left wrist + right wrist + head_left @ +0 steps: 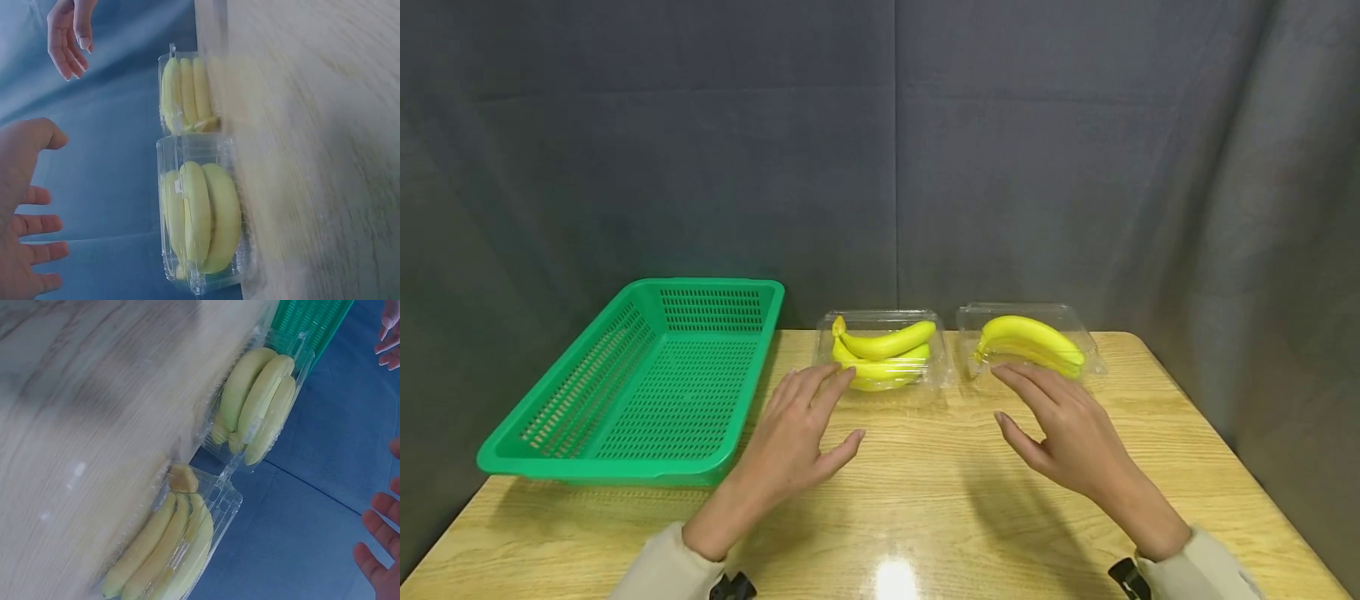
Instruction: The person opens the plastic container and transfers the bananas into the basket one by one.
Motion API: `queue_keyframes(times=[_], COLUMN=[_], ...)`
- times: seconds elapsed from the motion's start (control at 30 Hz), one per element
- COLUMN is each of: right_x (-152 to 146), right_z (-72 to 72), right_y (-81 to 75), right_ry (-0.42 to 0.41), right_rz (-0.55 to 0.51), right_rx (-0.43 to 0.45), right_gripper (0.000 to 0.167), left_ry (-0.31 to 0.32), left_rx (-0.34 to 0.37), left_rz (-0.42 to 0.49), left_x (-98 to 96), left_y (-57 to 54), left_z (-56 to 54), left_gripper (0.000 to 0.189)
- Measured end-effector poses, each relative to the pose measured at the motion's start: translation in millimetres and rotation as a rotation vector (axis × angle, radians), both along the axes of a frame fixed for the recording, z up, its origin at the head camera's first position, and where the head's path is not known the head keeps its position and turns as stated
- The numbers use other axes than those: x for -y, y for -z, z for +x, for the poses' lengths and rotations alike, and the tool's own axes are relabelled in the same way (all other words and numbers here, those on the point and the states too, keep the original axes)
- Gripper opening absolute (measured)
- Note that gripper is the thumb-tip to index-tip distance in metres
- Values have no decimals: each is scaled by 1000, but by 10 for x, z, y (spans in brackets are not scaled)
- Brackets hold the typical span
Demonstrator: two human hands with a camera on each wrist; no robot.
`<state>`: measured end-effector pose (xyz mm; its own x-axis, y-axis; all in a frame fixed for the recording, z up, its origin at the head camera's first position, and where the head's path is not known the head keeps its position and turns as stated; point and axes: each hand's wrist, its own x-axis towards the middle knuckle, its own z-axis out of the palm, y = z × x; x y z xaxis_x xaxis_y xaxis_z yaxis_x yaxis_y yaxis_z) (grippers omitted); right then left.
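Note:
Two clear plastic clamshell boxes with yellow bananas stand side by side at the back of the wooden table. The left box (942, 367) holds several bananas (891, 342); the right box (1093, 354) holds a bunch (1033, 335). In the head view my left hand (797, 429) hovers in front of the left box, fingers spread and slightly bent. Likewise my right hand (1067, 425) hovers before the right box, thumb apart from the fingers. Neither hand holds anything. Both wrist views show the boxes beyond the loose fingers, with a gap between.
A large green perforated basket (741, 433) stands at the table's left, beside my left hand. Behind the table hangs a dark grey curtain (850, 167), which also runs along the right side. The wooden table (917, 475) has a rounded back right corner.

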<state>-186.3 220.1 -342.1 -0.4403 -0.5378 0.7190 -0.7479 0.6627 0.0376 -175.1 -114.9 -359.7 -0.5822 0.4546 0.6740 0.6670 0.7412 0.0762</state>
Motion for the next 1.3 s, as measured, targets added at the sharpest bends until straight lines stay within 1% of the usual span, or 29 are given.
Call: queue_keyframes(times=[0.13,0.23,0.47,0.6,0.73,1.0,1.1,1.3], right_x=[35,51,91,113,134,171,186,215], right_z=[-51,-94,-185,-224,-277,-369,-391,-447], right_y=[-20,-28,-38,-42,-28,18,30,60], right_ry=[-6,-11,-7,-8,-17,-24,-23,-21], right_rz=[-8,-9,-33,-29,-36,-52,-50,-44], right_rx=[-11,-1,-6,-7,-11,-46,-56,-33], right_gripper=[47,46,42,38,36,32,31,29], left_ry=[-20,-30,-48,-64,-86,-128,-131,-129], left_rx=[-20,-34,-66,-80,-78,-49,-52,-65], left_rz=[5,9,39,34,12,-44,-36,-11], left_x=[18,36,73,78,79,66,59,35], left_y=[1,4,9,0,-16,-29,-25,10], left_z=[-38,-74,-147,-184,-213,-267,-291,-341], left_gripper=[56,52,40,36,32,26,22,19])
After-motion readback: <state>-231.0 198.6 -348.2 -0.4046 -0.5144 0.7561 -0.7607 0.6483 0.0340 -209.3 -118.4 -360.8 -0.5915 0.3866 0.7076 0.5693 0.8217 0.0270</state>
